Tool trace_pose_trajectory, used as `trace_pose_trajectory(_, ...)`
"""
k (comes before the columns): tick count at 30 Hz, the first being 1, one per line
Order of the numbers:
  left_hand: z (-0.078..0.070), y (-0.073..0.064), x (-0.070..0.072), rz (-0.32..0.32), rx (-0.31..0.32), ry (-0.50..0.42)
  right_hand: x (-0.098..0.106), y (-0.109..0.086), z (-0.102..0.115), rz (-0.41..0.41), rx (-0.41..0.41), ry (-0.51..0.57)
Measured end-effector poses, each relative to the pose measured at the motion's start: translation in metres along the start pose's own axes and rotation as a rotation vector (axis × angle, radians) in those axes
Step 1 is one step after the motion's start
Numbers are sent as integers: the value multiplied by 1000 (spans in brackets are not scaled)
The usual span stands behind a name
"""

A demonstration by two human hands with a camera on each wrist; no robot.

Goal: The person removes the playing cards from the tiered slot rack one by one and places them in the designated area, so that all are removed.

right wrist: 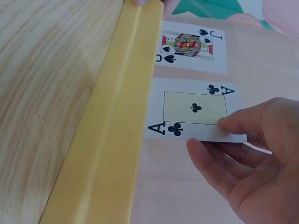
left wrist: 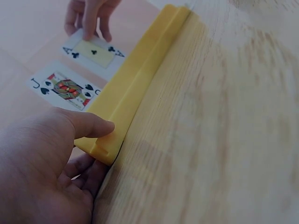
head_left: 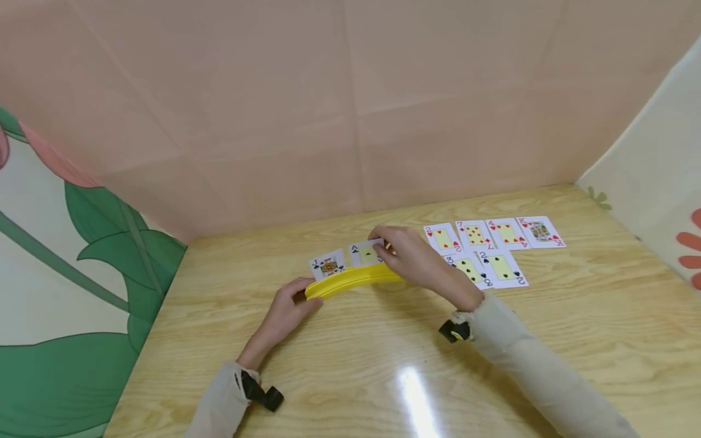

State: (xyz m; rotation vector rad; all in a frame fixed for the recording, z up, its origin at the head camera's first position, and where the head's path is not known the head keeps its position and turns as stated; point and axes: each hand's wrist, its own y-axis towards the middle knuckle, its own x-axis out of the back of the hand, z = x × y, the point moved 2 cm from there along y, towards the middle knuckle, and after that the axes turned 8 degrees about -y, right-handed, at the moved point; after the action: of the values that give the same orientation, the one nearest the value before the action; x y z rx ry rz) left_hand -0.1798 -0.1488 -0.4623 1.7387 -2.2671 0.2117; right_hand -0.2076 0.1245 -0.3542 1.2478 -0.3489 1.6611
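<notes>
A curved yellow card holder stands on the wooden table. At its left end my left hand grips it, thumb on the front face and fingers behind, as the left wrist view shows. The jack of spades stands upright in the holder near that hand. To its right is the ace of clubs, its lower edge at the holder's slot. My right hand pinches the ace at its outer corner, thumb on the face and fingers behind. The holder's right end is hidden by this hand in the head view.
On the table at right, a row of red cards lies face up: two, seven, four and king. Below them lie two black cards, an eight and a two. A pinkish wall covering rises behind the table.
</notes>
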Motion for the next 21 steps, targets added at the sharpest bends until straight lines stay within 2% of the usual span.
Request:
trace_pose_trajectory(5, 1, -1, 1, -1, -12, 5, 2, 1, 0, -11, -4, 3)
trace_pose_trajectory(6, -4, -2, 1, 0, -11, 2, 3, 1, -1, -11, -7, 7)
trace_pose_trajectory(11, -4, -3, 0, -3, -12, -12, 7, 0, 0, -6, -26, 15)
trace_pose_trajectory(13, 1, -1, 0, -3, -15, -10, 9, 0, 1, -5, -33, 15)
trace_pose_trajectory(21, 1, 0, 0, 5, -24, -12, 18, -2, 2, -30, -19, -2)
